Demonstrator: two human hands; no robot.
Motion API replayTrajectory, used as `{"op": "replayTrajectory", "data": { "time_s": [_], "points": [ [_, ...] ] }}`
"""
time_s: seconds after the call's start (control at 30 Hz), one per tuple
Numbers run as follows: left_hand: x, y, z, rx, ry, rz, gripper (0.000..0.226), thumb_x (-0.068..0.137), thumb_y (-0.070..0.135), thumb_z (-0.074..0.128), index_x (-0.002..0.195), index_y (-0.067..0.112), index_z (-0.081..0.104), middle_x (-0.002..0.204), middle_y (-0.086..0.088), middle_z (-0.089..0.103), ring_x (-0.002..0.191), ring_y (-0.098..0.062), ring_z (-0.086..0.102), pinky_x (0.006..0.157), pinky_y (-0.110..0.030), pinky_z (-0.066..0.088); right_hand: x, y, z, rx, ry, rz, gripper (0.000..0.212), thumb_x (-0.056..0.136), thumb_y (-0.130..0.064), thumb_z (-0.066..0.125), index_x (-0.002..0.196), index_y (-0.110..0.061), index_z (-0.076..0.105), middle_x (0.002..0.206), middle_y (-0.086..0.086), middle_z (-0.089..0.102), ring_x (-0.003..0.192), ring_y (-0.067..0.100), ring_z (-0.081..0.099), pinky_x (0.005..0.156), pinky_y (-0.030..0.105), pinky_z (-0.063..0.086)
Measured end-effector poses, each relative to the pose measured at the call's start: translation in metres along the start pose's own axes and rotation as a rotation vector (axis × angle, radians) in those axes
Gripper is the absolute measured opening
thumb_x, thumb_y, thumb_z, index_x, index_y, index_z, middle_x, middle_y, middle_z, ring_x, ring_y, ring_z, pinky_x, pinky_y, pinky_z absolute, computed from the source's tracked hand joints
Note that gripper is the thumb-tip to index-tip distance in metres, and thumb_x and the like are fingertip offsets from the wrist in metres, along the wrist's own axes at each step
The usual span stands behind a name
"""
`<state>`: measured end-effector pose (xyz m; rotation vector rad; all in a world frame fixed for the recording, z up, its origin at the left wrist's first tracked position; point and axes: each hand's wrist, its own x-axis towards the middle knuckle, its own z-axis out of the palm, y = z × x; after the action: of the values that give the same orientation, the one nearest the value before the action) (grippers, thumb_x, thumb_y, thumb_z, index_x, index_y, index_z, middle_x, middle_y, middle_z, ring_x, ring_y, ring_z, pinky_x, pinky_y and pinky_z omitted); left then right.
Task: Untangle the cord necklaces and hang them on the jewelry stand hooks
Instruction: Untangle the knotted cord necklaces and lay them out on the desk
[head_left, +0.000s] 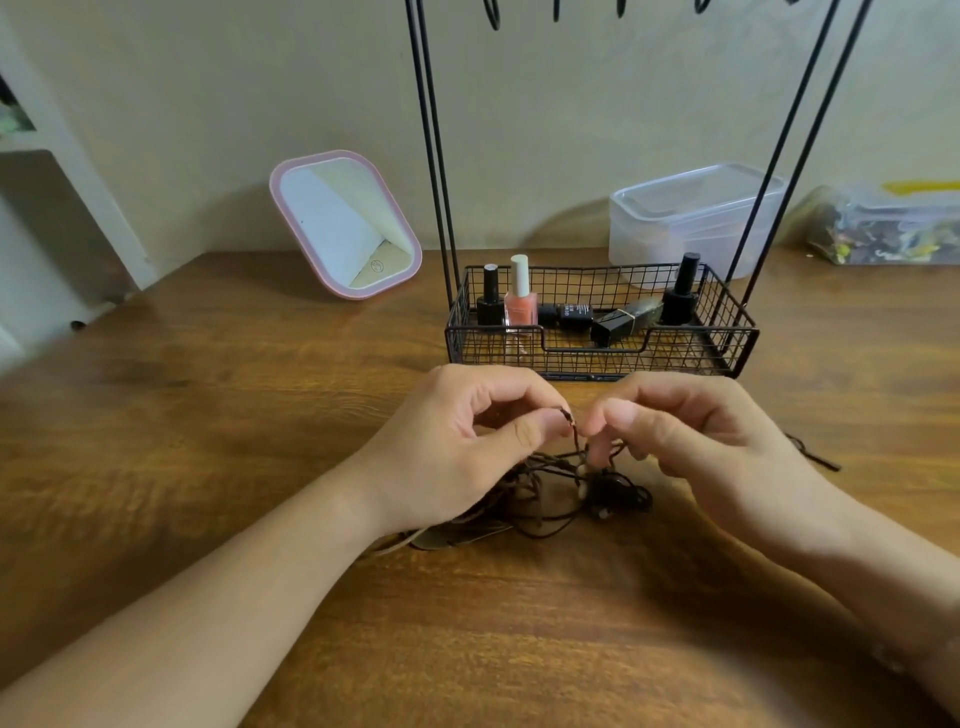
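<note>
Cord necklaces, thin dark-brown strands with small pale beads, lie knotted mid-table, near the front edge of the wire-mesh jewelry stand. Left hand pinches one cord end; right hand pinches a strand beside it. Writing on the bottle in the stand's basket is unreadable.

Pink-framed mirror, clear plastic box, nail polish bottles on wooden table
</note>
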<state>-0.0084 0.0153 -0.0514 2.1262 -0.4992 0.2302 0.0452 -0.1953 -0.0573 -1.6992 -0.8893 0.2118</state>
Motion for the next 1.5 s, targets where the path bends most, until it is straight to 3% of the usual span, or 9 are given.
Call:
{"op": "replayTrajectory", "data": {
  "time_s": [0.23,0.43,0.63,0.8,1.0,1.13,1.23,1.37,1.5],
  "points": [
    [-0.001,0.001,0.006,0.114,0.057,0.077,0.014,0.095,0.012,0.063,0.085,0.012,0.074,0.078,0.005,0.070,0.077,-0.018,0.066,0.065,-0.028,0.053,-0.003,0.005,0.004,-0.428,0.110,-0.098,0.020,0.081,-0.057,0.066,0.088,-0.039,0.069,0.096,-0.021,0.065,0.097,0.006,0.062,0.080,0.021,0.048],
    [-0.002,0.003,0.007,0.159,0.035,0.060,0.016,0.095,0.017,0.064,0.080,0.015,0.071,0.073,0.008,0.065,0.075,-0.016,0.063,0.063,-0.019,0.048,-0.002,0.006,0.006,-0.452,0.102,-0.138,0.015,0.083,-0.048,0.063,0.092,-0.038,0.071,0.087,-0.016,0.069,0.092,0.005,0.065,0.076,0.023,0.051],
    [0.000,-0.007,-0.003,0.367,-0.108,-0.149,0.020,0.086,0.035,0.074,0.103,0.032,0.064,0.103,0.019,0.057,0.096,0.000,0.057,0.081,-0.018,0.050,0.002,0.010,-0.005,0.112,0.159,-0.102,0.013,0.090,-0.036,0.063,0.082,-0.026,0.061,0.077,0.008,0.071,0.082,0.026,0.066,0.084,0.035,0.050],
    [0.000,-0.009,-0.012,0.483,-0.184,-0.216,0.031,0.087,0.037,0.074,0.115,0.036,0.061,0.107,0.022,0.062,0.099,0.007,0.057,0.086,-0.014,0.048,0.007,0.005,-0.014,0.495,0.365,-0.018,0.021,0.093,-0.016,0.039,0.073,-0.015,0.047,0.055,0.007,0.047,0.057,0.029,0.051,0.065,0.042,0.049],
    [0.000,-0.011,-0.023,0.468,-0.193,-0.253,0.007,0.097,0.035,0.059,0.099,0.037,0.066,0.091,0.018,0.066,0.087,0.000,0.061,0.078,-0.029,0.053,0.010,0.003,-0.037,0.618,0.678,0.180,0.030,0.099,-0.025,0.037,0.070,-0.022,0.041,0.053,-0.004,0.018,0.043,0.015,0.018,0.043,0.026,0.025],
    [0.001,-0.013,-0.030,0.421,-0.195,-0.260,0.022,0.100,0.033,0.053,0.082,0.030,0.066,0.078,0.010,0.065,0.076,-0.007,0.061,0.072,-0.037,0.053,0.010,0.005,-0.039,0.627,0.723,0.329,0.030,0.102,-0.026,0.040,0.073,-0.021,0.045,0.049,-0.007,0.022,0.037,0.010,0.016,0.036,0.020,0.015],
    [0.000,-0.013,-0.038,0.426,-0.151,-0.265,0.035,0.099,0.033,0.049,0.067,0.020,0.054,0.059,0.008,0.050,0.056,-0.006,0.046,0.057,-0.025,0.037,0.010,0.006,-0.040,0.571,0.713,0.418,0.029,0.103,-0.027,0.042,0.075,-0.022,0.045,0.048,-0.007,0.023,0.035,0.009,0.017,0.035,0.017,0.014],
    [0.001,-0.012,-0.043,0.362,-0.104,-0.225,0.045,0.096,0.039,0.048,0.061,0.011,0.046,0.056,0.004,0.037,0.053,-0.007,0.038,0.054,-0.020,0.032,0.011,0.013,-0.043,0.424,0.549,0.451,0.026,0.102,-0.028,0.046,0.079,-0.020,0.052,0.052,-0.005,0.033,0.042,0.012,0.031,0.039,0.022,0.027],
    [0.001,-0.011,-0.045,0.310,-0.113,-0.188,0.036,0.097,0.046,0.043,0.075,0.026,0.063,0.061,-0.009,0.050,0.057,-0.017,0.046,0.057,-0.024,0.038,0.012,0.018,-0.033,0.147,0.534,0.361,0.013,0.097,-0.019,0.060,0.085,-0.017,0.066,0.070,-0.001,0.062,0.069,0.019,0.059,0.070,0.037,0.054]
  ]
}}
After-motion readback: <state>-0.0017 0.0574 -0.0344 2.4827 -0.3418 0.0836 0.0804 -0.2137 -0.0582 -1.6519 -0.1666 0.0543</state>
